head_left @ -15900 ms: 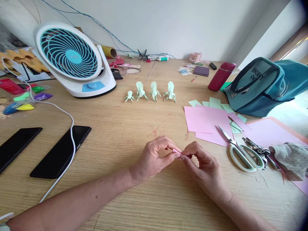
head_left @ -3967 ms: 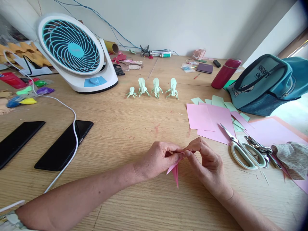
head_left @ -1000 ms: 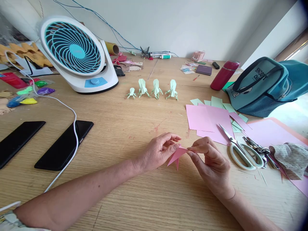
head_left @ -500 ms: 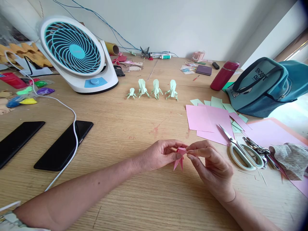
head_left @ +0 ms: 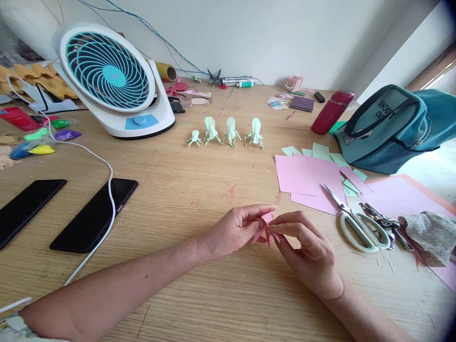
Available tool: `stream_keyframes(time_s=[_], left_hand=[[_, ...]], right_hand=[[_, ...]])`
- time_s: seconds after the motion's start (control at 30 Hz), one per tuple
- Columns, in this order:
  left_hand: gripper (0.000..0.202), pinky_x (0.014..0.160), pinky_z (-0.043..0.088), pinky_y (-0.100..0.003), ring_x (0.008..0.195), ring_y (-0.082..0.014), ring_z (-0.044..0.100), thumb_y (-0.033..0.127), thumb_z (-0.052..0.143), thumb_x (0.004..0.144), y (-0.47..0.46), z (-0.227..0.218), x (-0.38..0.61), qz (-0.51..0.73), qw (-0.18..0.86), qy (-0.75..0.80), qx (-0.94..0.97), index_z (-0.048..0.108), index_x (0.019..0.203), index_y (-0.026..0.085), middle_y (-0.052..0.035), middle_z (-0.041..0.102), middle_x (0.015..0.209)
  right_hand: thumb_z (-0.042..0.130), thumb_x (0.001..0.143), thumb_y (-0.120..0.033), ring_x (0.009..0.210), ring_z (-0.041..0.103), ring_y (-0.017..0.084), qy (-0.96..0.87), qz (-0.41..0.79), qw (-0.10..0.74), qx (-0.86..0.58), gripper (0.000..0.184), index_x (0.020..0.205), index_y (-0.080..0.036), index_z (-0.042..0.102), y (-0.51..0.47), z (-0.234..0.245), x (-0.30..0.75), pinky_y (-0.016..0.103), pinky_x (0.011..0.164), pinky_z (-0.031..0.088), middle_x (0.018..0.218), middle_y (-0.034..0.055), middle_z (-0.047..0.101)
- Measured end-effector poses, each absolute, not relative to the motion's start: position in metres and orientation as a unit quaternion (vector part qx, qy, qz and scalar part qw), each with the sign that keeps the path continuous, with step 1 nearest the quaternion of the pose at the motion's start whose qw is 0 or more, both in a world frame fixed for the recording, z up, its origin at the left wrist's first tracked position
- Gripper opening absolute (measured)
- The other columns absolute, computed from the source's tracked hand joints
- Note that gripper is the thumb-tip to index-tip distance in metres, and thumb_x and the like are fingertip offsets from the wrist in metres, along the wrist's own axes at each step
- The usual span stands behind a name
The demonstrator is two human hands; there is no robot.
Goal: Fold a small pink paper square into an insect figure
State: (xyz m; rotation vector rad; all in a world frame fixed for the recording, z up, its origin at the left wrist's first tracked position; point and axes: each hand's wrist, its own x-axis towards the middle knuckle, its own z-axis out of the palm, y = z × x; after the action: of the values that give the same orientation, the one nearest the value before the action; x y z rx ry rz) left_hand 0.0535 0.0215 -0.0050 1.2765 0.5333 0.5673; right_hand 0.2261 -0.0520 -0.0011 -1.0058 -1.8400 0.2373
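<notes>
A small folded pink paper piece (head_left: 265,229) is pinched between both hands just above the wooden table (head_left: 199,190). My left hand (head_left: 237,229) grips its top and left side with thumb and fingers. My right hand (head_left: 308,251) pinches its right side, fingers curled. Thin pointed flaps of the pink piece hang down between the fingers. Several finished pale green folded paper figures (head_left: 228,131) stand in a row farther back on the table.
Pink and green paper sheets (head_left: 306,178) lie to the right, with scissors (head_left: 356,225) and a metal tool beside them. A white and blue fan (head_left: 110,80) stands back left. Two black phones (head_left: 94,213) and a white cable lie left. A teal bag (head_left: 392,126) and red bottle (head_left: 329,111) sit right.
The pink piece has been turned and narrowed between the fingers. My right hand has shifted slightly lower and closer to my left hand.
</notes>
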Motion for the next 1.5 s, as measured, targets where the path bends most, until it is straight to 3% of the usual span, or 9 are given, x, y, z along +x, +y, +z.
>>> stream_keyframes(time_s=[0.1, 0.2, 0.37, 0.5, 0.77, 1.17, 1.5], left_hand=[[0.049, 0.075, 0.055, -0.030, 0.060, -0.0086, 0.047, 0.045, 0.062, 0.093, 0.020, -0.002, 0.053, 0.256, 0.736, 0.258, 0.571, 0.064, 0.132, 0.015, 0.0062, 0.043, 0.059], [0.044, 0.072, 0.054, -0.028, 0.062, -0.0095, 0.051, 0.044, 0.063, 0.093, 0.019, -0.001, 0.054, 0.266, 0.738, 0.255, 0.566, 0.069, 0.126, 0.015, 0.0032, 0.052, 0.063], [0.036, 0.072, 0.052, -0.026, 0.072, -0.0107, 0.059, 0.041, 0.060, 0.095, 0.014, -0.003, 0.056, 0.280, 0.700, 0.274, 0.597, 0.070, 0.120, 0.017, -0.0043, 0.068, 0.089], [0.027, 0.067, 0.051, -0.023, 0.076, -0.0102, 0.062, 0.038, 0.064, 0.093, 0.011, -0.005, 0.056, 0.308, 0.708, 0.295, 0.563, 0.060, 0.110, 0.017, -0.0079, 0.069, 0.109], [0.020, 0.056, 0.048, -0.020, 0.058, -0.0082, 0.057, 0.032, 0.068, 0.087, 0.013, -0.009, 0.056, 0.298, 0.687, 0.347, 0.564, 0.059, 0.082, 0.015, 0.0009, 0.062, 0.072], [0.017, 0.050, 0.040, -0.018, 0.049, -0.0061, 0.050, 0.023, 0.066, 0.084, 0.015, -0.002, 0.058, 0.315, 0.670, 0.352, 0.573, 0.056, 0.072, 0.014, 0.0054, 0.055, 0.056], [0.029, 0.050, 0.036, -0.017, 0.053, -0.0055, 0.044, 0.037, 0.068, 0.085, 0.018, 0.005, 0.056, 0.303, 0.707, 0.318, 0.554, 0.055, 0.072, 0.014, 0.0055, 0.051, 0.059]], right_hand=[[0.061, 0.085, 0.007, 0.088, 0.065, 0.017, -0.751, 0.095, 0.500, -0.420, 0.033, 0.105, -0.019, 0.065, -0.052, -0.003, 0.228, 0.029, 0.070, 0.055, 0.095, 0.0064, 0.065], [0.061, 0.085, 0.007, 0.086, 0.065, 0.016, -0.754, 0.086, 0.495, -0.423, 0.032, 0.103, -0.019, 0.065, -0.053, -0.002, 0.227, 0.029, 0.069, 0.054, 0.095, 0.0063, 0.065], [0.061, 0.086, 0.005, 0.084, 0.065, 0.015, -0.769, 0.065, 0.477, -0.421, 0.029, 0.102, -0.018, 0.064, -0.053, -0.001, 0.224, 0.028, 0.069, 0.054, 0.094, 0.0065, 0.065], [0.061, 0.087, 0.005, 0.088, 0.065, 0.016, -0.778, 0.058, 0.462, -0.422, 0.029, 0.104, -0.018, 0.064, -0.053, -0.004, 0.225, 0.028, 0.072, 0.054, 0.096, 0.0070, 0.066], [0.062, 0.088, 0.002, 0.095, 0.063, 0.017, -0.798, 0.044, 0.435, -0.415, 0.029, 0.109, -0.018, 0.064, -0.056, -0.005, 0.227, 0.031, 0.083, 0.055, 0.102, 0.0082, 0.065], [0.060, 0.088, 0.005, 0.087, 0.059, 0.019, -0.829, 0.034, 0.410, -0.379, 0.034, 0.112, -0.017, 0.064, -0.055, -0.001, 0.222, 0.035, 0.073, 0.052, 0.100, 0.0098, 0.066], [0.059, 0.089, 0.001, 0.084, 0.061, 0.020, -0.851, 0.000, 0.373, -0.369, 0.030, 0.112, -0.018, 0.065, -0.053, -0.002, 0.225, 0.036, 0.074, 0.049, 0.098, 0.0089, 0.070]])
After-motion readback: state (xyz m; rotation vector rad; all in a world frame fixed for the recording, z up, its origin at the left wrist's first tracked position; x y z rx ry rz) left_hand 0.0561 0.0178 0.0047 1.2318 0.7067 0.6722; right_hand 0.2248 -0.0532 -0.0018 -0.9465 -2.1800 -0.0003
